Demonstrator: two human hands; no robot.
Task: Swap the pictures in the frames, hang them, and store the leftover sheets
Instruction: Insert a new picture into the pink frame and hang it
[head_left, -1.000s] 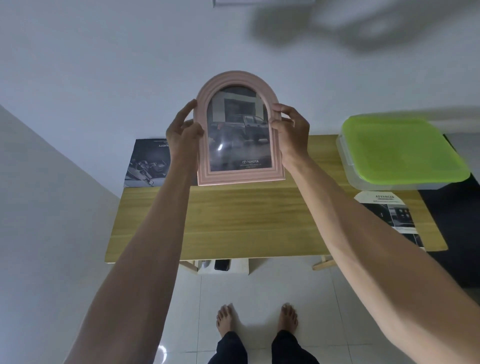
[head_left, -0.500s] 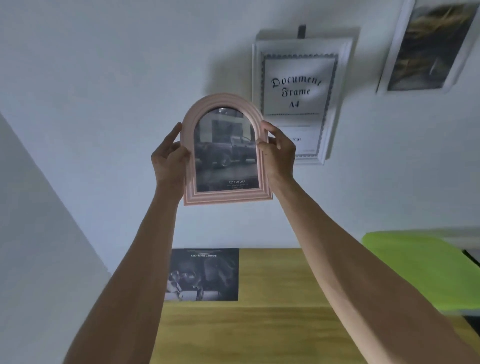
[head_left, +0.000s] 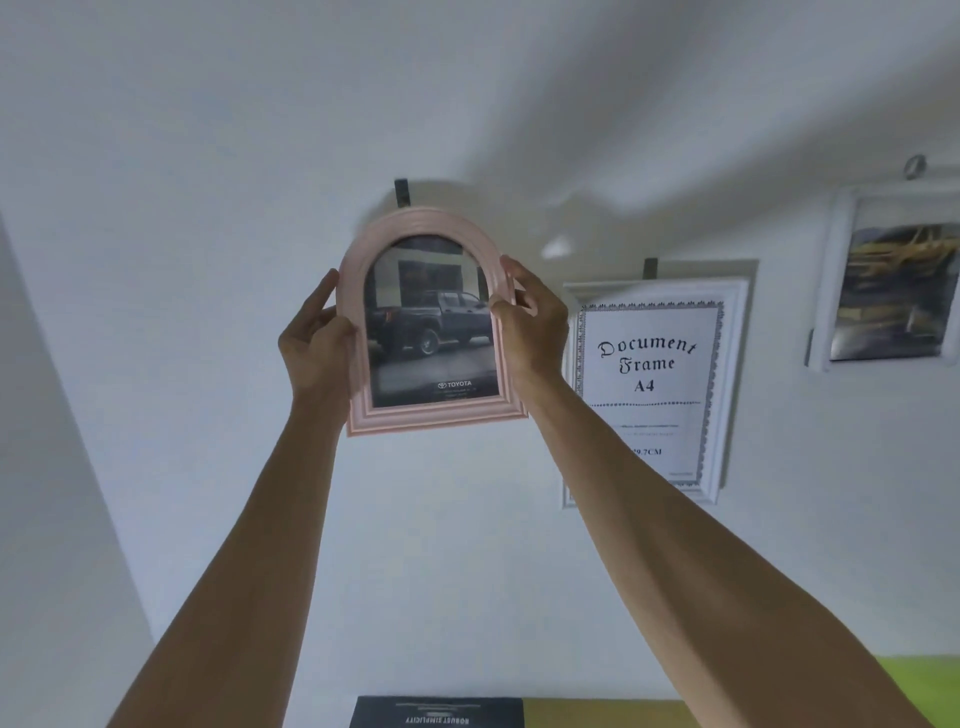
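I hold a pink arched picture frame (head_left: 431, 322) up against the white wall, a dark pickup-truck picture inside it. My left hand (head_left: 317, 343) grips its left edge and my right hand (head_left: 530, 322) grips its right edge. The frame's top sits just below a dark wall hook (head_left: 401, 193). To its right hangs a white frame (head_left: 652, 389) with a sheet reading "Document Frame A4", under its own hook (head_left: 650, 269). Further right hangs another white frame (head_left: 893, 291) with a yellowish picture.
At the bottom edge a dark printed sheet (head_left: 436, 713) lies on the wooden table (head_left: 597, 714). A green lid (head_left: 930, 680) shows at the lower right. A grey wall runs down the left side.
Both hands have lifted the pink frame higher up the wall to just under the hook. My view has tilted up, so the table and green-lidded box have dropped almost out of sight.
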